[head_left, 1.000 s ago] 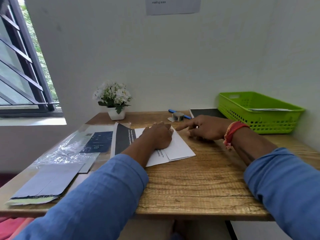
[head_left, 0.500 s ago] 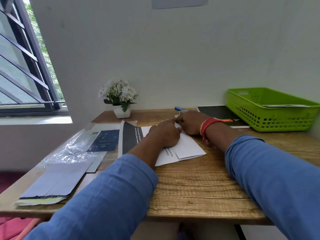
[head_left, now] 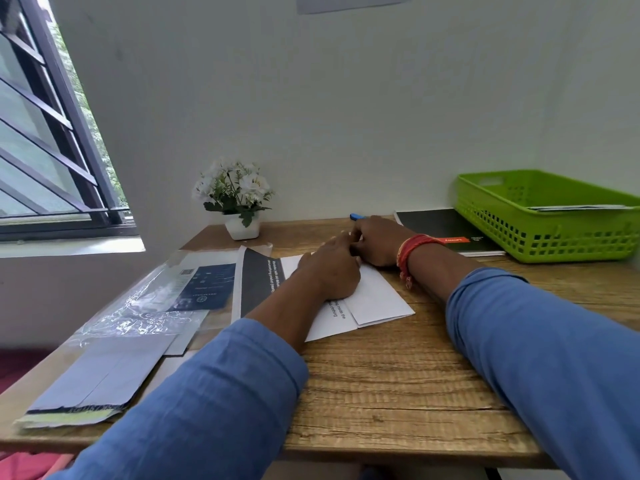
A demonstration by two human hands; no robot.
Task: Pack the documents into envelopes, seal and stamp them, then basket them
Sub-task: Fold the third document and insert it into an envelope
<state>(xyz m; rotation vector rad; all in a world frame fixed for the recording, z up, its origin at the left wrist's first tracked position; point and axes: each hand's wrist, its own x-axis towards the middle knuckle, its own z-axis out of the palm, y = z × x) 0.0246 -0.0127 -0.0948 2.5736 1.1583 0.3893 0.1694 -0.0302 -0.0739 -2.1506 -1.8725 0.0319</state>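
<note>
A white envelope [head_left: 379, 299] lies on the wooden desk [head_left: 398, 393] over a printed sheet [head_left: 332, 318] that sticks out at its near-left edge. My left hand [head_left: 332, 268] lies palm down on the envelope's left part and holds it flat. Just behind it, my right hand [head_left: 377, 240] is curled on the desk, its fingers touching my left fingertips. It covers the spot beside the blue pen [head_left: 356, 216]; whatever is under it is hidden. The green basket [head_left: 540, 233] stands at the back right with paper [head_left: 581, 207] inside.
A black notebook [head_left: 436, 223] lies between my right hand and the basket. A dark leaflet [head_left: 258, 278], a clear plastic sleeve [head_left: 149, 299] and grey mailers [head_left: 100, 375] cover the desk's left side. A flower pot [head_left: 239, 202] stands at the back by the wall.
My right hand has drawn back to the left from its pointing reach and curled over the spot where a small grey object stood by the pen. My left hand stays on the envelope.
</note>
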